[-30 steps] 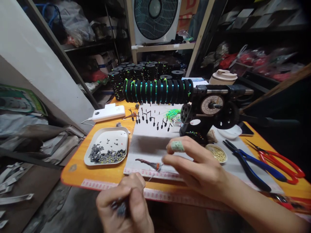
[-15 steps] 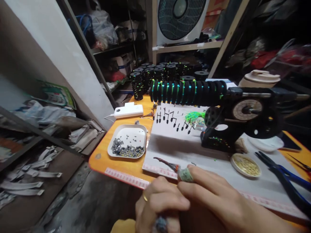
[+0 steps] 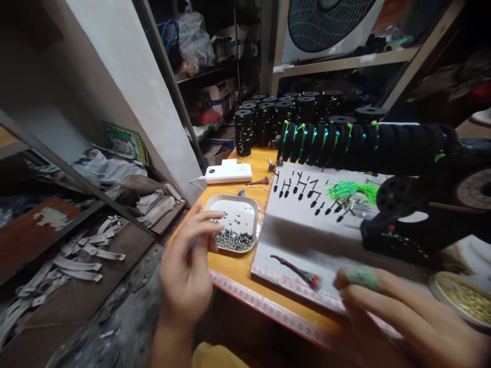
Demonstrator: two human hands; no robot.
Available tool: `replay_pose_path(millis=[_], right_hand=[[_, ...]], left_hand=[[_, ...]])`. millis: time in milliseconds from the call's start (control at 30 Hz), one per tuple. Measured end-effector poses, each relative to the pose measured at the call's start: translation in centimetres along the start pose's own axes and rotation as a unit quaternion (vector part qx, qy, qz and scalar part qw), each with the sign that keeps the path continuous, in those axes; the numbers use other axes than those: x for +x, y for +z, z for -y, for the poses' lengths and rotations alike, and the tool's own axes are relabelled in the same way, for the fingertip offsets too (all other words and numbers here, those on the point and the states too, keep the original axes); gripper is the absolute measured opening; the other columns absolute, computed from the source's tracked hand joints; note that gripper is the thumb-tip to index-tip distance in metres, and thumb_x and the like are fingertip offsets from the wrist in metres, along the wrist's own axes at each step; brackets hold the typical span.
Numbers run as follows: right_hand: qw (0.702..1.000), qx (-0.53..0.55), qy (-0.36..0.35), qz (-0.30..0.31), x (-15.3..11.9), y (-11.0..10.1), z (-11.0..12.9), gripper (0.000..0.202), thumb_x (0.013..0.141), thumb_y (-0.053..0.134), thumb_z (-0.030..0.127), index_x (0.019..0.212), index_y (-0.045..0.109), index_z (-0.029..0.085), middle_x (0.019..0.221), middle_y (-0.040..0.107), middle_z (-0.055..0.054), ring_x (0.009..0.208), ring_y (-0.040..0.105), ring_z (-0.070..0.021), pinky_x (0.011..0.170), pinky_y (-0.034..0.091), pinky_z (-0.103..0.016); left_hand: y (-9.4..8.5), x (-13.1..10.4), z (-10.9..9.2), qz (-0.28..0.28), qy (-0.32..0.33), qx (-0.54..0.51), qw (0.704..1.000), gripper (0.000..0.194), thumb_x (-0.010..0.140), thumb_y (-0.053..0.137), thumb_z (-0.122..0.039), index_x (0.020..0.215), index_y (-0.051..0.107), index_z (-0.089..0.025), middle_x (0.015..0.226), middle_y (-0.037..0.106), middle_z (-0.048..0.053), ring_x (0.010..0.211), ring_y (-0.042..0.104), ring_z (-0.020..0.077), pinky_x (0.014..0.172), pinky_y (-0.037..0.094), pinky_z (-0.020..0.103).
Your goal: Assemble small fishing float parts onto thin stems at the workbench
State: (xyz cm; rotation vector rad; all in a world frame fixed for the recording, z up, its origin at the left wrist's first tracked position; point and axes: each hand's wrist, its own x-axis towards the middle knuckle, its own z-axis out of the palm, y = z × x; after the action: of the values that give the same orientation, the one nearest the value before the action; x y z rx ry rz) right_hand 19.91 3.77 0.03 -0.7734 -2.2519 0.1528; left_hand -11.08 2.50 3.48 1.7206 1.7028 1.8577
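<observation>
The left hand (image 3: 187, 263) is raised at the near left side of the white tray (image 3: 233, 207), its forearm rising almost straight from the bottom of the view. Its palm is turned inward and its fingers bend loosely to the right, their tips overlapping the tray's left side in the view. Something dark shows between the fingers, but blur hides whether they grip it or are parted around it.

The right hand (image 3: 406, 306) comes in low from the right, back up, fingers stretched leftward and slightly bent. A green wrap (image 3: 360, 277) covers one finger near its tip. The leading fingertips are close together; whether they pinch anything cannot be told. The two hands are well apart.

The dark bristled bundle (image 3: 295, 269) lies at the near edge of the white board (image 3: 264, 255), its orange-flecked end toward the right fingertips and just short of them. Small grey and yellowish pieces (image 3: 236, 241) are heaped in the near part of the tray, on the orange table (image 3: 226, 263). A dish of gold-coloured bits (image 3: 466, 301) sits beyond the right hand, below the black machine (image 3: 399, 204).
</observation>
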Motion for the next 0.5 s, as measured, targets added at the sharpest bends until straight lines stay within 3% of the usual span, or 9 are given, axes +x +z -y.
replay_pose_path(millis=[67,100,200,367,433,500], right_hand=[[0.999,-0.032,-0.026,0.032,0.9,0.0,0.8,0.025,0.094,0.059,0.034,0.116,0.065,0.022,0.109,0.07,-0.011,0.091,0.071,-0.0273,0.07,0.058,-0.033],[0.997,-0.045,-0.036,0.042,1.6,0.0,1.4,0.022,0.096,0.055,0.03,0.114,0.063,0.021,0.104,0.07,-0.011,0.089,0.07,-0.0264,0.067,0.057,-0.033],[0.997,-0.02,-0.04,0.058,3.9,-0.2,2.9,0.015,0.096,0.047,0.014,0.102,0.058,0.022,0.078,0.063,-0.006,0.07,0.065,-0.021,0.055,0.049,-0.03],[0.998,0.0,-0.045,0.042,5.4,-0.4,3.5,0.017,0.093,0.047,0.007,0.092,0.054,0.023,0.067,0.049,-0.001,0.057,0.052,-0.0163,0.049,0.037,-0.028],[0.999,-0.003,-0.032,0.043,5.3,-0.4,3.3,0.016,0.093,0.048,0.007,0.093,0.057,0.021,0.069,0.047,0.0,0.057,0.049,-0.0146,0.048,0.035,-0.026],[0.999,0.006,-0.016,0.042,5.2,-0.5,3.1,0.016,0.092,0.051,0.007,0.096,0.061,0.019,0.069,0.044,0.0,0.055,0.047,-0.0129,0.047,0.033,-0.025]], left_hand=[[0.0,3.2,1.2,0.177,0.041,0.06,0.981,0.025,0.099,0.041,-0.018,0.102,0.065,-0.021,0.081,0.065,0.002,0.078,0.063,0.018,0.081,0.05,0.036],[0.2,4.5,1.6,0.294,0.033,0.117,0.948,0.029,0.099,0.037,-0.015,0.107,0.065,-0.019,0.081,0.066,0.003,0.078,0.063,0.0181,0.077,0.049,0.033],[1.2,7.1,2.3,0.44,0.04,0.152,0.884,0.018,0.092,0.053,-0.018,0.095,0.071,-0.018,0.093,0.073,0.008,0.089,0.066,0.0229,0.08,0.048,0.035],[3.5,8.1,2.6,0.554,0.045,0.179,0.812,0.016,0.078,0.059,-0.014,0.08,0.073,-0.018,0.082,0.076,0.008,0.079,0.068,0.0255,0.07,0.047,0.033],[4.1,8.4,2.7,0.568,0.044,0.183,0.801,0.016,0.072,0.058,-0.011,0.073,0.072,-0.019,0.074,0.075,0.005,0.069,0.066,0.0231,0.063,0.045,0.031],[4.5,8.6,2.6,0.557,0.039,0.185,0.808,0.013,0.068,0.059,-0.01,0.068,0.069,-0.02,0.068,0.072,0.004,0.064,0.063,0.0219,0.06,0.043,0.03]])
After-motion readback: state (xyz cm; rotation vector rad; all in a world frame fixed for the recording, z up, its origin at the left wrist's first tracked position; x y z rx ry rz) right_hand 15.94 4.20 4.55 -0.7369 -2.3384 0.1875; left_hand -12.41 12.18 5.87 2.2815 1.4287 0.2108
